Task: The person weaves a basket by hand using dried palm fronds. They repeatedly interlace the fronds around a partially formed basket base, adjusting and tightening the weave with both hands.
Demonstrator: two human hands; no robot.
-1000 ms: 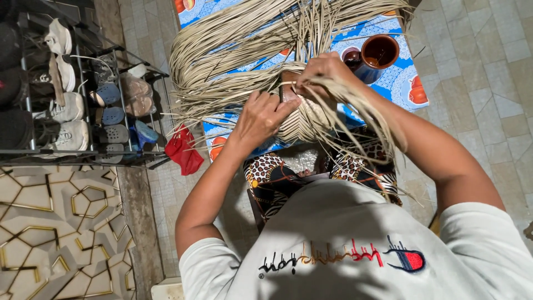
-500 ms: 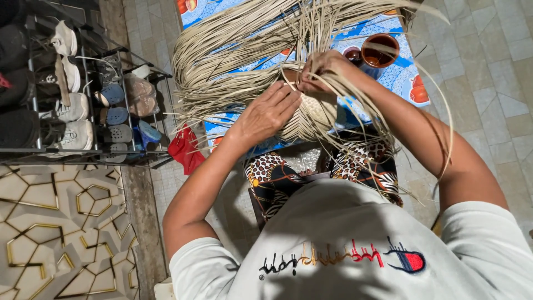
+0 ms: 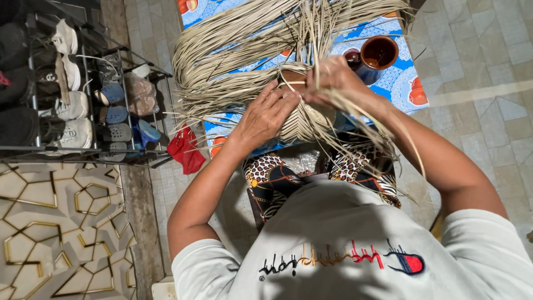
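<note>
Hands at a woven straw piece [image 3: 302,119] held over the lap: left hand [image 3: 266,114] presses curled fingers on its plaited edge, right hand [image 3: 333,78] pinches loose straw strands [image 3: 239,44]. A brown clay cup [image 3: 379,53] stands just right on the blue patterned mat [image 3: 405,78]; a shoe rack [image 3: 72,94] stands far left.

Home setting, likely an entry or living area. Tiled floor [image 3: 488,61]. Metal shoe rack [image 3: 83,100] loaded with sneakers and sandals; just right of the rack, a red cloth [image 3: 186,150] on the floor, then a patterned blue mat [image 3: 400,78]. Below the rack, a geometric gold-lined panel [image 3: 55,222].
</note>
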